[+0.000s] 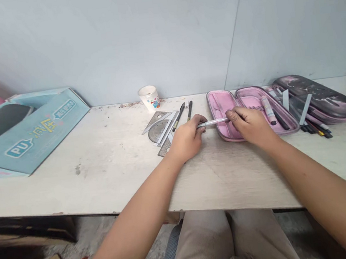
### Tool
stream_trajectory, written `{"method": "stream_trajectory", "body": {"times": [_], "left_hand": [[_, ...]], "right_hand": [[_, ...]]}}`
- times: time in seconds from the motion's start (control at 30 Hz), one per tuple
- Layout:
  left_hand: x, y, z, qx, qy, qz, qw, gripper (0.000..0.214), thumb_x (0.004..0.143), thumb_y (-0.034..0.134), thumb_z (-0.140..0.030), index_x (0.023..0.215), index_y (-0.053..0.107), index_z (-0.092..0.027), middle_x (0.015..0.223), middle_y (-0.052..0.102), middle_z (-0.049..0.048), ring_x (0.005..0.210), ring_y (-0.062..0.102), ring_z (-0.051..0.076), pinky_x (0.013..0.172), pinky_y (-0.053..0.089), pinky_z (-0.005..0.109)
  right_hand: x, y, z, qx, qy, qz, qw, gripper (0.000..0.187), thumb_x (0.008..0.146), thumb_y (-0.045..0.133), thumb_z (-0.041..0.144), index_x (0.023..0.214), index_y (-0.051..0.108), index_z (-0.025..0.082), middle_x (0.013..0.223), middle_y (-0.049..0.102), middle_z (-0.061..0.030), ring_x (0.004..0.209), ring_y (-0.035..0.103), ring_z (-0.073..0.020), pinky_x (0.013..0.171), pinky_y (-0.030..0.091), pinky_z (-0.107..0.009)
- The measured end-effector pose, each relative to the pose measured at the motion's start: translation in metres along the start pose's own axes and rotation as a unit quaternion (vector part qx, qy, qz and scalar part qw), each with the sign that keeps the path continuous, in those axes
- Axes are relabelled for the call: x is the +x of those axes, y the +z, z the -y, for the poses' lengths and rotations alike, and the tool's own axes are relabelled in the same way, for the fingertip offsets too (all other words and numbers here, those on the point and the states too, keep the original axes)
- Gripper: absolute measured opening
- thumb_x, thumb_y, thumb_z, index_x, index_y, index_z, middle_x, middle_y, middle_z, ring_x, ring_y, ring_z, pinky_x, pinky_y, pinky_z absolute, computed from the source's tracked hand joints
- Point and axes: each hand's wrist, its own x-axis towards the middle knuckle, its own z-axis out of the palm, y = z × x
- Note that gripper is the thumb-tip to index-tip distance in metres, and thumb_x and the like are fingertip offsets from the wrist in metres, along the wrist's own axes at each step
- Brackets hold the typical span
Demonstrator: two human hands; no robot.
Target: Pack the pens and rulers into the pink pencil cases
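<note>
Open pink pencil case (221,98) under the fingers, a marker (267,109) and black pen (281,119) in its right half. Right hand (250,126) pinched a clear pen (213,122) above the case; left hand (187,140) curled, fingertips closed on the pen's other end. Table edge (233,207) lay well below the fingers.
</note>
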Motion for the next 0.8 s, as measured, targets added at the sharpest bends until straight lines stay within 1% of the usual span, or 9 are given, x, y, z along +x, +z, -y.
{"method": "stream_trajectory", "body": {"times": [0.07,0.13,0.3,0.37,0.47,0.53,0.63,0.73,0.8], "left_hand": [[0.0002,-0.0015,0.0012,0.001,-0.002,-0.006,1.0,0.022,0.084,0.041,-0.018,0.103,0.051,-0.02,0.088,0.064,0.0032,0.079,0.058,0.017,0.071,0.042,0.027],[0.0006,-0.0027,0.0024,0.004,-0.005,-0.011,1.0,0.022,0.084,0.04,-0.019,0.103,0.051,-0.02,0.089,0.064,0.0036,0.08,0.058,0.017,0.07,0.042,0.027],[0.0008,-0.0035,0.0035,0.019,0.006,-0.01,1.0,0.021,0.086,0.039,-0.02,0.103,0.05,-0.021,0.09,0.064,0.0033,0.079,0.059,0.017,0.067,0.042,0.027],[0.0006,-0.0032,0.0034,0.02,0.007,-0.008,1.0,0.02,0.085,0.039,-0.02,0.103,0.05,-0.021,0.091,0.064,0.0034,0.08,0.059,0.017,0.066,0.042,0.027],[0.0003,-0.003,0.0034,0.017,0.011,-0.016,1.0,0.02,0.085,0.04,-0.019,0.103,0.049,-0.021,0.093,0.064,0.0034,0.08,0.058,0.017,0.067,0.042,0.027],[0.0001,-0.0034,0.0034,0.018,0.01,-0.021,1.0,0.021,0.085,0.04,-0.019,0.104,0.049,-0.021,0.093,0.064,0.0033,0.08,0.059,0.018,0.068,0.042,0.027],[-0.0003,-0.0045,0.0029,0.022,0.004,-0.018,1.0,0.021,0.085,0.04,-0.02,0.104,0.049,-0.022,0.093,0.065,0.0033,0.081,0.059,0.018,0.068,0.042,0.028],[-0.0007,-0.0054,0.0022,0.022,0.003,-0.015,1.0,0.021,0.085,0.04,-0.02,0.104,0.049,-0.022,0.095,0.065,0.0036,0.082,0.059,0.018,0.068,0.042,0.028],[-0.0011,-0.0055,0.002,0.023,0.003,-0.016,1.0,0.02,0.085,0.04,-0.02,0.104,0.049,-0.022,0.095,0.065,0.0035,0.081,0.059,0.018,0.068,0.042,0.028]], "right_hand": [[0.0006,0.0019,-0.0005,0.062,-0.018,0.001,0.998,0.022,0.084,0.046,0.04,0.089,0.057,0.021,0.075,0.059,-0.0007,0.066,0.052,-0.0142,0.06,0.039,-0.027],[0.001,0.0032,-0.0014,0.109,-0.031,0.012,0.994,0.024,0.082,0.05,0.037,0.1,0.054,0.022,0.085,0.06,-0.0015,0.072,0.054,-0.0144,0.063,0.042,-0.028],[-0.0002,0.0022,-0.0019,0.086,0.024,0.022,0.996,0.026,0.085,0.044,0.043,0.079,0.056,0.02,0.057,0.051,0.0025,0.055,0.049,-0.0124,0.054,0.039,-0.027],[-0.0002,0.0022,-0.0022,0.098,0.02,0.016,0.995,0.025,0.084,0.046,0.043,0.083,0.057,0.02,0.062,0.053,0.0018,0.057,0.05,-0.0123,0.055,0.039,-0.026],[0.0003,0.0029,-0.0031,0.151,-0.003,0.015,0.988,0.026,0.081,0.052,0.039,0.101,0.052,0.022,0.081,0.058,-0.0005,0.065,0.053,-0.0125,0.057,0.041,-0.026],[0.0003,0.0028,-0.0034,0.138,0.006,0.022,0.99,0.021,0.081,0.051,0.04,0.091,0.054,0.021,0.074,0.058,0.0001,0.062,0.052,-0.0125,0.056,0.04,-0.026],[-0.0002,0.0019,-0.003,0.1,0.023,0.025,0.994,0.027,0.085,0.045,0.043,0.074,0.053,0.02,0.059,0.052,0.0015,0.057,0.05,-0.0124,0.055,0.038,-0.026],[-0.0003,0.0017,-0.0028,0.142,0.014,0.02,0.99,0.022,0.083,0.049,0.041,0.091,0.053,0.021,0.072,0.056,0.0007,0.061,0.05,-0.0118,0.054,0.039,-0.025],[-0.0005,0.0022,-0.0036,0.158,0.022,0.026,0.987,0.021,0.082,0.05,0.039,0.093,0.052,0.021,0.073,0.055,0.0009,0.06,0.05,-0.0113,0.052,0.038,-0.024]]}}
